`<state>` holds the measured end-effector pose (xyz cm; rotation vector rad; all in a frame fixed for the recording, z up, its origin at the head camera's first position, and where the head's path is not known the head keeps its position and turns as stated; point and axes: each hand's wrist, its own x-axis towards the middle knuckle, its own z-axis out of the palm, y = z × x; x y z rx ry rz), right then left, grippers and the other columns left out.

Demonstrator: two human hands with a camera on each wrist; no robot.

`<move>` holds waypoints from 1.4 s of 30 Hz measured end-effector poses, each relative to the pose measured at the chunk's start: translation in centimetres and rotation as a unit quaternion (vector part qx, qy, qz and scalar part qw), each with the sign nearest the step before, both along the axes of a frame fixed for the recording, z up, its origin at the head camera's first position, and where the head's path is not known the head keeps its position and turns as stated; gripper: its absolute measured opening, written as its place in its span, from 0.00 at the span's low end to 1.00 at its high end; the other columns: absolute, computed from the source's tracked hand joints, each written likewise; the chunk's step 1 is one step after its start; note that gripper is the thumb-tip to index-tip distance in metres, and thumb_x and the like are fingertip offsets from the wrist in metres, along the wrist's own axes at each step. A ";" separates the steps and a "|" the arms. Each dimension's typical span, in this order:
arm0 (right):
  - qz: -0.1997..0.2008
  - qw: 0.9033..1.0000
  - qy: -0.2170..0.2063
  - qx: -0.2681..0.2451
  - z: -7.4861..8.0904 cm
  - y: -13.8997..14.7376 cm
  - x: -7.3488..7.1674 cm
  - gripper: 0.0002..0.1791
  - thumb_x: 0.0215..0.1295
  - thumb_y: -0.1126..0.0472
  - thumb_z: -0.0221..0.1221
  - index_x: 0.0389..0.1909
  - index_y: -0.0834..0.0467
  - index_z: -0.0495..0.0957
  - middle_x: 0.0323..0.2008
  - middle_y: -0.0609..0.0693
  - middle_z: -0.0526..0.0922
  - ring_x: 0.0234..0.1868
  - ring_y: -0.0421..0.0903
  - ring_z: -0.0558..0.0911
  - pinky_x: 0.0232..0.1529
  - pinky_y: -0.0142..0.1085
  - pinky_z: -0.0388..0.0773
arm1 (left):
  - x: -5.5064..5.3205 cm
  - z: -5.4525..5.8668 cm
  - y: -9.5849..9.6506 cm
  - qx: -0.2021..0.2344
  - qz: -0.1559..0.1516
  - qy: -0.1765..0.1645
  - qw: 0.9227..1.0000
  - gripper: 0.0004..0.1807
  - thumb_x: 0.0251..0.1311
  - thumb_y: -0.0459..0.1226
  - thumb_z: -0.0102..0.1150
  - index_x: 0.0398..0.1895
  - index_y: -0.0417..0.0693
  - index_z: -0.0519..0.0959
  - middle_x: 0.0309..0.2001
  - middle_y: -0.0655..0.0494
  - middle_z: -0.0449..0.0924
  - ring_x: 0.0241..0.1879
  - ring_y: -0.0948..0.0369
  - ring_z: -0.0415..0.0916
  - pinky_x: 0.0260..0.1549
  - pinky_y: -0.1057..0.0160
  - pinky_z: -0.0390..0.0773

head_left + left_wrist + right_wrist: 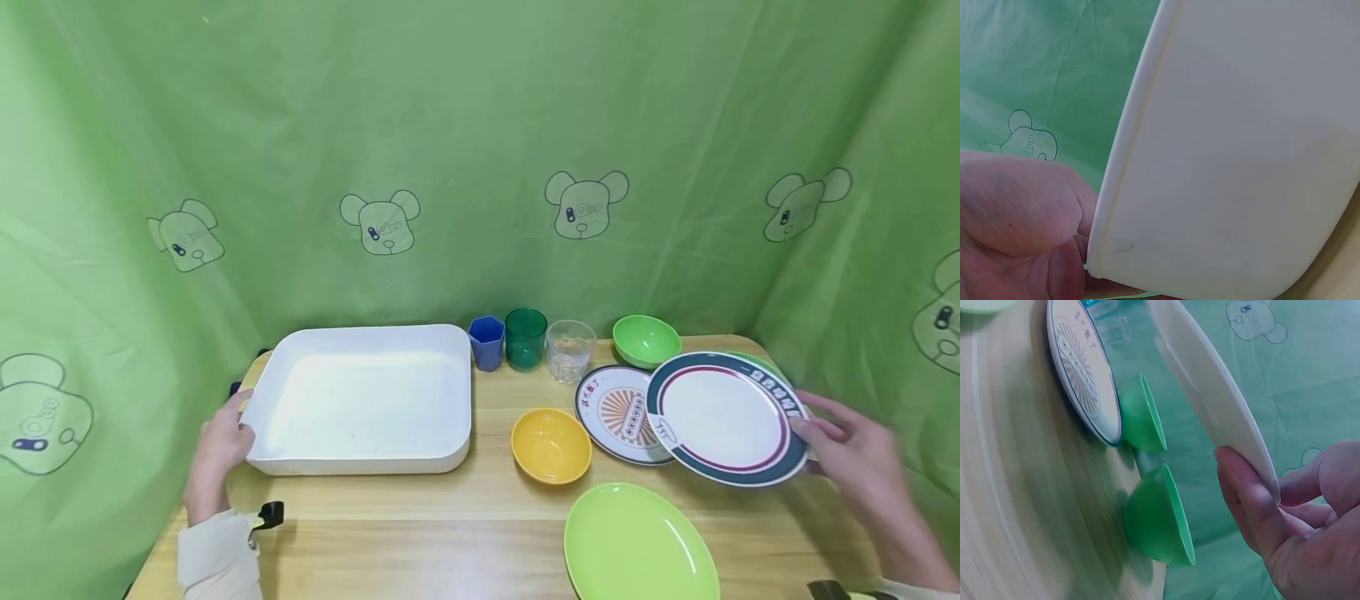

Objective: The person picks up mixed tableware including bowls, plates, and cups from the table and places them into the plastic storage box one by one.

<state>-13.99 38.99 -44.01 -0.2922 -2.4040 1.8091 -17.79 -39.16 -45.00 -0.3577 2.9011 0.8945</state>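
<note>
Over desk's (420, 554) R side: R hand (851, 442) pinches big plate (726, 419) by R rim, thumb on top, fingers under, gap just plate-thick; plate tilted, up off desk. White Chinese chars on teal rim, too blurred to read. Printed plate (617, 417) partly hidden behind it: red Chinese chars, also unclear. L hand (222, 437) touching tray's (360, 465) L side, nr desk's L edge; fingers partly hidden, can't tell how tight. Yellow bowl (551, 450) btwn tray & printed plate. Curtain (480, 108): bear-head logos, lettering faint.
</note>
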 end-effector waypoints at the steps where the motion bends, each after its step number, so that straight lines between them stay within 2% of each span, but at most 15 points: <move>1: 0.001 1.000 0.000 -0.012 0.0 -0.2 -0.1 0.20 0.73 0.67 0.59 0.53 0.36 0.80 0.33 0.31 0.86 0.28 0.40 0.86 0.26 0.35 0.85 | 0.0 0.0 0.0 0.001 -0.001 0.000 1.000 0.37 0.65 0.23 0.39 0.80 0.34 0.49 0.66 0.16 0.60 0.59 0.27 0.69 0.44 0.41 0.79; 5: -0.003 0.998 -0.012 -0.064 -0.1 -1.0 -0.3 0.20 0.71 0.67 0.62 0.48 0.35 0.82 0.32 0.33 0.87 0.29 0.40 0.86 0.27 0.35 0.86 | 0.0 -0.1 0.0 -0.002 -0.003 0.005 1.000 0.37 0.65 0.23 0.39 0.79 0.33 0.50 0.65 0.16 0.61 0.57 0.28 0.71 0.40 0.45 0.79; 10: -0.002 0.994 -0.011 -0.105 -0.1 -2.1 -0.8 0.19 0.70 0.68 0.63 0.46 0.37 0.83 0.32 0.36 0.88 0.29 0.40 0.86 0.27 0.35 0.86 | 0.1 -0.2 -0.1 -0.003 -0.003 0.006 1.000 0.37 0.64 0.23 0.39 0.79 0.32 0.50 0.65 0.15 0.61 0.54 0.29 0.73 0.38 0.47 0.80; 15: 0.003 0.992 -0.011 -0.122 0.0 -3.1 -1.3 0.19 0.69 0.68 0.63 0.47 0.38 0.83 0.32 0.38 0.88 0.30 0.40 0.86 0.28 0.35 0.86 | 0.1 -0.1 -0.2 0.000 -0.002 0.003 1.000 0.37 0.65 0.23 0.38 0.79 0.33 0.49 0.66 0.16 0.60 0.57 0.27 0.71 0.42 0.43 0.80; 23: -0.005 0.990 -0.008 -0.139 0.3 -4.5 -2.1 0.19 0.69 0.70 0.62 0.48 0.40 0.83 0.32 0.38 0.88 0.30 0.38 0.86 0.28 0.36 0.86 | 0.0 -0.3 -0.1 0.000 -0.001 0.006 1.000 0.37 0.64 0.23 0.38 0.79 0.32 0.50 0.65 0.16 0.61 0.56 0.29 0.72 0.40 0.47 0.80; 26: 0.000 0.989 -0.007 -0.145 0.4 -5.0 -2.4 0.19 0.70 0.69 0.62 0.51 0.41 0.82 0.32 0.39 0.88 0.30 0.39 0.86 0.28 0.35 0.86 | 0.1 -0.3 -0.1 -0.002 -0.001 0.006 1.000 0.37 0.64 0.23 0.38 0.79 0.32 0.50 0.65 0.15 0.61 0.57 0.28 0.71 0.41 0.46 0.80; 29: 0.006 0.989 -0.006 -0.144 0.7 -5.5 -2.8 0.21 0.71 0.68 0.61 0.59 0.46 0.80 0.33 0.39 0.88 0.30 0.39 0.86 0.28 0.34 0.86 | 0.1 -0.3 -0.1 -0.003 0.000 0.006 1.000 0.37 0.63 0.23 0.38 0.79 0.32 0.50 0.65 0.15 0.61 0.59 0.27 0.69 0.43 0.44 0.79; 32: 0.009 0.991 -0.011 -0.135 0.9 -6.1 -3.2 0.26 0.72 0.67 0.61 0.70 0.54 0.73 0.34 0.38 0.88 0.30 0.39 0.86 0.28 0.34 0.86 | 0.1 -0.3 -0.1 -0.001 0.002 0.004 1.000 0.37 0.63 0.23 0.38 0.79 0.32 0.50 0.65 0.15 0.61 0.61 0.26 0.67 0.44 0.42 0.79; 35: 0.011 0.992 -0.015 -0.126 1.0 -6.5 -3.5 0.32 0.73 0.66 0.60 0.76 0.61 0.64 0.34 0.38 0.87 0.31 0.39 0.86 0.29 0.34 0.86 | 0.1 -0.3 -0.1 0.002 0.004 0.002 1.000 0.37 0.64 0.23 0.38 0.79 0.32 0.49 0.66 0.15 0.60 0.61 0.26 0.67 0.45 0.42 0.79; 38: 0.012 0.992 -0.011 -0.124 1.1 -6.9 -3.6 0.34 0.72 0.66 0.61 0.76 0.64 0.62 0.34 0.38 0.87 0.31 0.39 0.86 0.29 0.34 0.86 | 0.0 -0.2 -0.1 0.005 0.003 0.000 1.000 0.37 0.65 0.23 0.38 0.80 0.33 0.48 0.67 0.16 0.59 0.61 0.26 0.67 0.46 0.41 0.79; 42: 0.015 0.992 -0.001 -0.128 1.1 -7.4 -3.9 0.32 0.71 0.67 0.61 0.74 0.63 0.66 0.33 0.39 0.87 0.31 0.38 0.86 0.28 0.34 0.86 | 0.0 -0.2 0.0 0.006 0.001 -0.003 1.000 0.38 0.65 0.23 0.38 0.80 0.34 0.48 0.67 0.17 0.59 0.62 0.26 0.65 0.52 0.36 0.77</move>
